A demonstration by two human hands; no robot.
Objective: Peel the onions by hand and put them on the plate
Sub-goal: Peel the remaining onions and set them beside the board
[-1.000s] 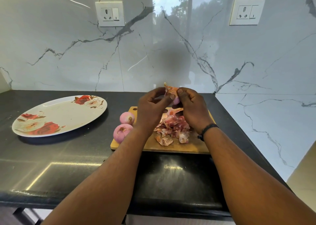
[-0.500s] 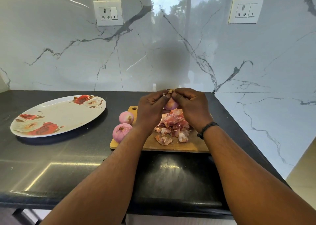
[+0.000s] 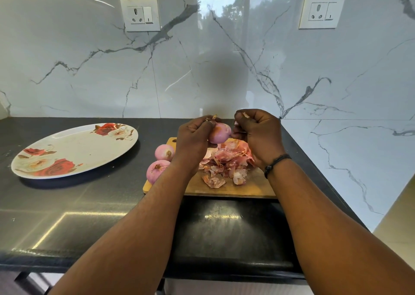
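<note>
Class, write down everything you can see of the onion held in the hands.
The onion is round, pale pink and glossy, mostly bare of dry skin, with a papery brown scrap at its top. It is held in the air above the skin pile on the wooden board. The left hand grips its left side; the right hand touches its right side.

We've got one view only: head cam, wide-angle, looking forward and down across the counter [image 3: 67,207] toward its back edge and the marble wall [image 3: 89,70]. Close range; both forearms enter from the bottom edge.
</note>
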